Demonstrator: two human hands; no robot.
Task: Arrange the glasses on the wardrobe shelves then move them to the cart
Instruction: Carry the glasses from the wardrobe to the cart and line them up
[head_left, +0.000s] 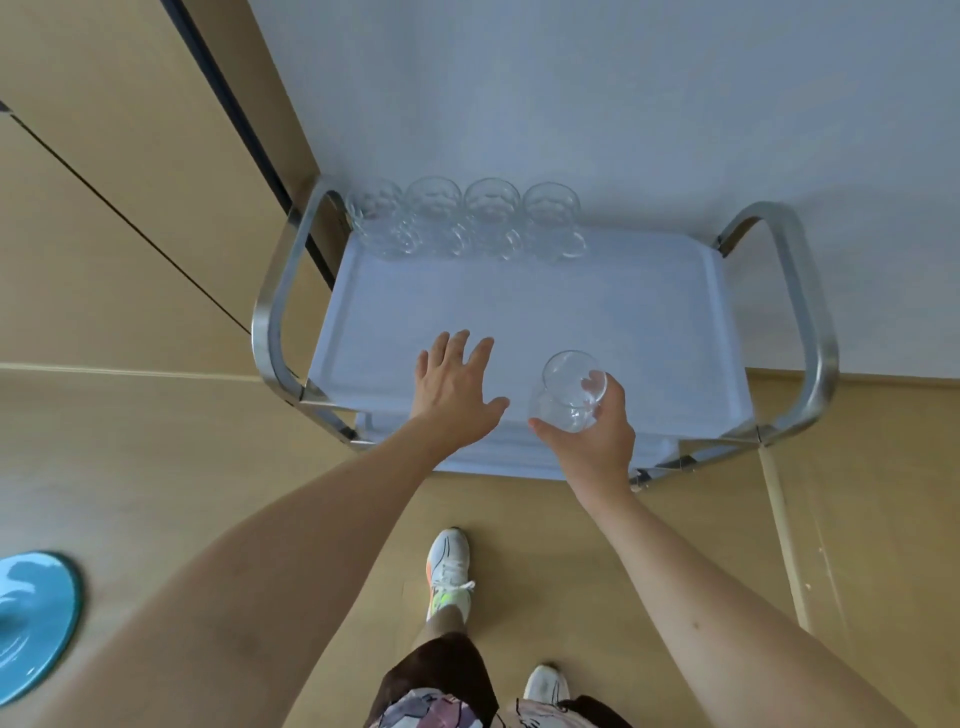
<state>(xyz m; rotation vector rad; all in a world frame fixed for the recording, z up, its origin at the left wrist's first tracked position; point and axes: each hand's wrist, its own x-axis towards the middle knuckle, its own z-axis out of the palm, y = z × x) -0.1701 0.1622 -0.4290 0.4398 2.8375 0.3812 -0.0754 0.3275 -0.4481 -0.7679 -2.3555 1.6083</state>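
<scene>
left hand (454, 384) spread flat, right hand (592, 441) gripping.

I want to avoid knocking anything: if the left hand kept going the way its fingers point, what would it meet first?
Probably bare cart top, then the row of glasses at the back; the left hand points there, though its height is unclear.

A clear, rounded glass (570, 392) is tilted, mouth facing up and away, above the near edge of a cart (519, 312) with a pale blue top tray and curved metal handles at each side. Four more clear glasses (465, 218) stand upright in a row along the tray's far edge, close together.
</scene>
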